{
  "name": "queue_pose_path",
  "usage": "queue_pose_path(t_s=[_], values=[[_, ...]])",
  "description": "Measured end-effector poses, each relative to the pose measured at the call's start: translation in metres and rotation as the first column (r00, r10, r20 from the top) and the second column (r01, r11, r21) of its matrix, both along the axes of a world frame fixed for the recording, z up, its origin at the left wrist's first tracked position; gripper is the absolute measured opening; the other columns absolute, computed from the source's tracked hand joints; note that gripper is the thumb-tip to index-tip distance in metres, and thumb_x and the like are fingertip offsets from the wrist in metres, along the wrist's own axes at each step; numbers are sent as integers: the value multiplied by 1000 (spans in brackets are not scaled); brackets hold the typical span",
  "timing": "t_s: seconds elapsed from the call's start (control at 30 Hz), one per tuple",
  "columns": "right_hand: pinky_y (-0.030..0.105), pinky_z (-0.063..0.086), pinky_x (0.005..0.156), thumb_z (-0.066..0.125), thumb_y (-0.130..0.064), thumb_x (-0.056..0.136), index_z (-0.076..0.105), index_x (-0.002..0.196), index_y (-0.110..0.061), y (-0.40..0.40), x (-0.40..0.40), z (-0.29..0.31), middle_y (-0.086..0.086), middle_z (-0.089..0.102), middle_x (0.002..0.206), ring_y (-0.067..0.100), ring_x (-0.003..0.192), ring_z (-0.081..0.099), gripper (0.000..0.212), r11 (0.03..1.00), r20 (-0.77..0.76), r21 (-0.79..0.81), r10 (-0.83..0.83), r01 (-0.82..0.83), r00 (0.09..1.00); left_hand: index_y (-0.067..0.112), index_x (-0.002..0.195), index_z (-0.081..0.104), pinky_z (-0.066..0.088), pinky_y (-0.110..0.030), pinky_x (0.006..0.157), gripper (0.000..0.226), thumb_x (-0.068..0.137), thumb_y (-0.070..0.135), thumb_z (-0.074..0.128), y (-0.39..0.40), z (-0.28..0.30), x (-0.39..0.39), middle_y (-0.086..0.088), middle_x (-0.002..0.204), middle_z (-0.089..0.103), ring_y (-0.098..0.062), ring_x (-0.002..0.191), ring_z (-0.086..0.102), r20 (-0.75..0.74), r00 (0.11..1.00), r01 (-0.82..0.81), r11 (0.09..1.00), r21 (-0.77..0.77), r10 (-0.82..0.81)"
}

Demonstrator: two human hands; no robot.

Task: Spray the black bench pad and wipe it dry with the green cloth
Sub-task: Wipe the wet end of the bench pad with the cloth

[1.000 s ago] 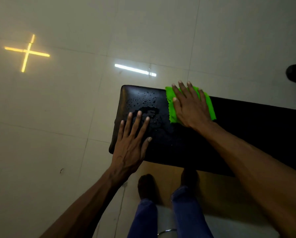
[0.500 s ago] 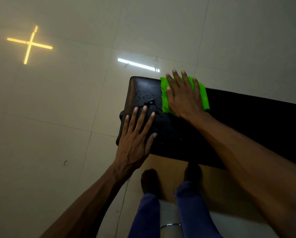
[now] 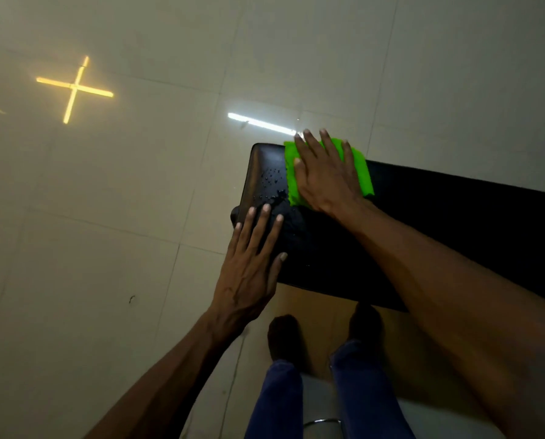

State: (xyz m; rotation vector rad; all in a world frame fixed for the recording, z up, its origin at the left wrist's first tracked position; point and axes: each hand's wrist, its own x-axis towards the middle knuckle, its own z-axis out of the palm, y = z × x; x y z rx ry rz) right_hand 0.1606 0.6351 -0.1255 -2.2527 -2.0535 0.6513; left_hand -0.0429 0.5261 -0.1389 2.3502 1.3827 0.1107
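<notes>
I press my right hand (image 3: 325, 179) flat, fingers straight, on the green cloth (image 3: 361, 172) to mop droplets; my left hand (image 3: 249, 267) (fingers spread, grasping nothing) steadies the black bench pad (image 3: 439, 223).

You had a glossy, wet-beaded black bench pad (image 3: 265, 172), a fuzzy green cloth (image 3: 361, 172), and a polished tile floor (image 3: 138, 185).

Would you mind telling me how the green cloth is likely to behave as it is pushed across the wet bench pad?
The green cloth looks thin and lies flat under the right hand, so it is probably floppy and light. Its edge looks wavy, so it may bunch without spread fingers. Droplets bead on the glossy black bench pad, so it will likely glide easily.
</notes>
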Motion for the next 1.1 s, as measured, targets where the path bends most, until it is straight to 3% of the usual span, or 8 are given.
queue_pose_path(t_s=[0.17,0.23,0.37,0.43,0.53,0.7,0.9,1.1], values=[[52,-5,133,25,-38,113,9,169,-24,-8,-23,9,-3,0,178,21,165,-4,60,983,-9,7,182,-182,983,13,159,25,25,-47,124,60,106,35,41,1,11,-5,-6,170,13,-23,158,7,5,999,-34,999,-37,34],[49,-6,133,27,-35,114,6,169,-23,-16,-11,17,-3,-3,178,19,165,-6,60,974,-111,-13,224,-227,968,9,155,35,31,-46,121,57,104,33,44,6,18,-3,-10,166,26,-28,155,20,39,993,-113,993,-24,114],[42,8,135,40,-17,113,33,163,-12,-29,24,33,7,25,174,20,164,16,51,998,-410,50,44,-26,911,4,149,44,33,-47,119,52,102,26,52,30,27,18,-16,159,37,-33,149,33,160,972,-182,982,49,172],[42,15,133,43,-10,110,44,156,-7,-34,43,32,12,37,168,24,161,27,46,988,-367,90,-80,121,927,3,148,45,32,-49,119,52,102,26,53,55,26,41,-19,158,38,-36,150,31,181,973,-164,982,93,146],[45,10,134,45,-15,109,47,155,-8,-43,70,21,13,39,167,27,161,24,46,965,-258,52,-234,256,937,9,155,36,22,-53,124,58,103,35,46,98,19,89,-16,164,28,-36,154,20,136,987,-101,988,114,85],[51,6,134,35,-35,112,33,164,-15,-68,79,-9,7,28,173,28,163,19,55,987,10,122,-102,100,995,22,162,15,3,-51,127,65,106,52,26,98,-11,113,-6,171,7,-29,158,1,-127,992,-7,995,96,20],[58,8,132,29,-49,110,19,168,-26,-86,78,-19,1,13,178,27,165,8,63,988,137,152,3,-24,991,24,162,15,13,-55,125,64,106,52,29,50,-11,64,-6,171,7,-29,158,1,-123,987,-85,986,143,103],[55,9,133,25,-50,108,16,168,-30,-88,83,-41,-3,14,177,22,165,9,64,962,173,271,-10,-38,985,16,162,12,8,-53,126,69,105,52,24,100,-15,100,-9,170,7,-28,158,2,-149,979,-113,981,160,137]])
